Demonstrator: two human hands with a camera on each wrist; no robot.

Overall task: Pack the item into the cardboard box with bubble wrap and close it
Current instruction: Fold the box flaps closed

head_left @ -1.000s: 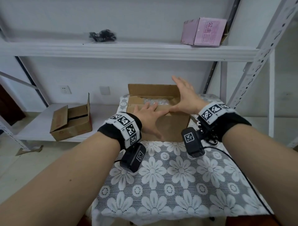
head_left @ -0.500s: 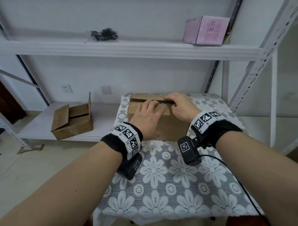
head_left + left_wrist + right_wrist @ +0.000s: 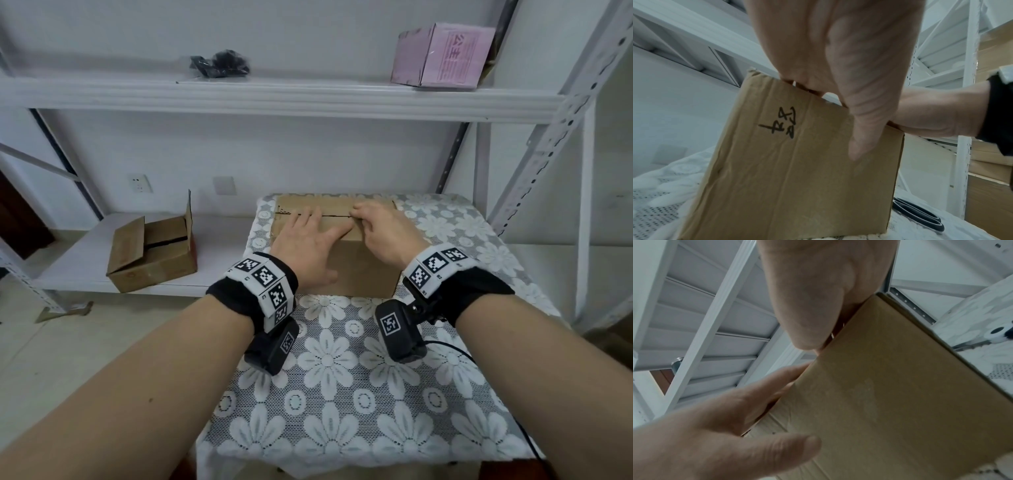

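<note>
One cardboard box (image 3: 356, 263), flaps folded down, sits at the far end of the bench (image 3: 342, 394). Left hand (image 3: 305, 246) lies flat on its top, fingers straight. Right hand (image 3: 383, 233) presses with curled fingers, gripping nothing. One open carton (image 3: 150, 253) on the low shelf; one pink box (image 3: 442, 54) above.

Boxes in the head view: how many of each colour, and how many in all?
Brown cardboard boxes: 2, the cardboard box on the table under both hands and an open box on the lower shelf.
Pink boxes: 1, the pink box on the upper shelf.
Total: 3
</note>
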